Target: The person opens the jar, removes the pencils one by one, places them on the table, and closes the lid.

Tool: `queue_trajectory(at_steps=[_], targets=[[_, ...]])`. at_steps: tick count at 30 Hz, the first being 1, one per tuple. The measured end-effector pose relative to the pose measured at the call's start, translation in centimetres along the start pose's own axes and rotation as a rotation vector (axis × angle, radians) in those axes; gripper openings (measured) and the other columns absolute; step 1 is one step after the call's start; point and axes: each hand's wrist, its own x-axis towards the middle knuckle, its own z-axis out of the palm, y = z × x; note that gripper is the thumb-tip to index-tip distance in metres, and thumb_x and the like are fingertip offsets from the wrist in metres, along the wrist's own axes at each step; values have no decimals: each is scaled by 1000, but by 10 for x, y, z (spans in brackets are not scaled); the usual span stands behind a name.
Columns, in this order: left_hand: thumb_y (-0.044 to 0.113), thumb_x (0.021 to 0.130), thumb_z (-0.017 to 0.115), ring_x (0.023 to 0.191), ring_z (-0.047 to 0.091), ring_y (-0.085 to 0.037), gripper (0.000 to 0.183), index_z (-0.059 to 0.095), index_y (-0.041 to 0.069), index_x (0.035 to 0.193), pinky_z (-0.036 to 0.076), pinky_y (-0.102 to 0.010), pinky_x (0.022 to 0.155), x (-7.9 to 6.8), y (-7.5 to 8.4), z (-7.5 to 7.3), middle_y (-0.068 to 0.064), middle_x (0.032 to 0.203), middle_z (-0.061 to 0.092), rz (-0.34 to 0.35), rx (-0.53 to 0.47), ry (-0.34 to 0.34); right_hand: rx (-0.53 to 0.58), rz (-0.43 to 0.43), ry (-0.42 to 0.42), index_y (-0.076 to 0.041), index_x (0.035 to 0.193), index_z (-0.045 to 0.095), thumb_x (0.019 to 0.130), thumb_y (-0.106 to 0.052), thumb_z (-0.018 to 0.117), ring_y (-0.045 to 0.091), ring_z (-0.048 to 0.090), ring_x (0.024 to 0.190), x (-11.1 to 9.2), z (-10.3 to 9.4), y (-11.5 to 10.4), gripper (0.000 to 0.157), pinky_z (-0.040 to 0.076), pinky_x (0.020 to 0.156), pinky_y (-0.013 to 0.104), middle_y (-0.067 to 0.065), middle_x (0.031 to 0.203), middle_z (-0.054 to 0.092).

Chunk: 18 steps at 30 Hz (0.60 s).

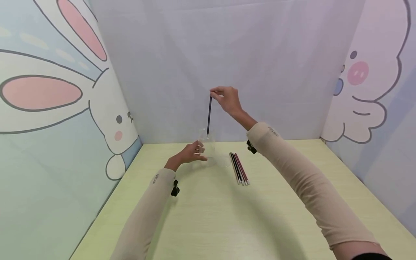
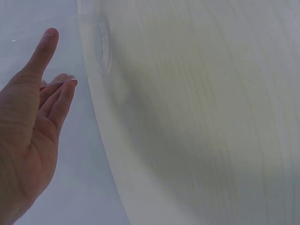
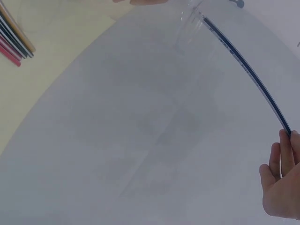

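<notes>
High over the table, my right hand (image 1: 228,99) pinches the upper end of a dark pencil (image 1: 209,115). The pencil hangs nearly upright, its lower end at the mouth of a clear cup (image 1: 208,146). That cup stands on the table, so transparent that its outline is faint. My left hand (image 1: 188,153) holds it from the left side, thumb low and fingers curved round it. In the left wrist view the thumb and fingertips (image 2: 70,80) lie against its see-through wall. The right wrist view shows the pencil (image 3: 248,70) running from the fingertips to the cup (image 3: 187,28).
Several pencils (image 1: 239,169), dark and reddish, lie side by side on the pale wooden table (image 1: 208,216) to the right of the cup. A plain cloth wall (image 1: 276,72) rises behind the table's far edge. Side panels with cartoon animals (image 1: 42,90) flank it.
</notes>
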Motion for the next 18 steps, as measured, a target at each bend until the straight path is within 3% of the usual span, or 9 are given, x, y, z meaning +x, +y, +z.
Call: queue_trajectory(at_steps=[9,18], targets=[[13,94,79,134,56,-41,61,40,-7,138,49,-48,112,0,-1,-1,-33,143,54,-46,-11,0,17,35,45,-11,121,78,102,-19,70,21,74,107,4,-17,5,22,57,97,39,8,117,77],[12,95,78,132,57,-43,59,39,-8,134,52,-43,109,-2,0,-2,-35,141,54,5,-1,-2,-18,74,34,-9,121,78,101,-16,71,26,73,107,-9,-32,30,22,59,93,45,11,120,76]])
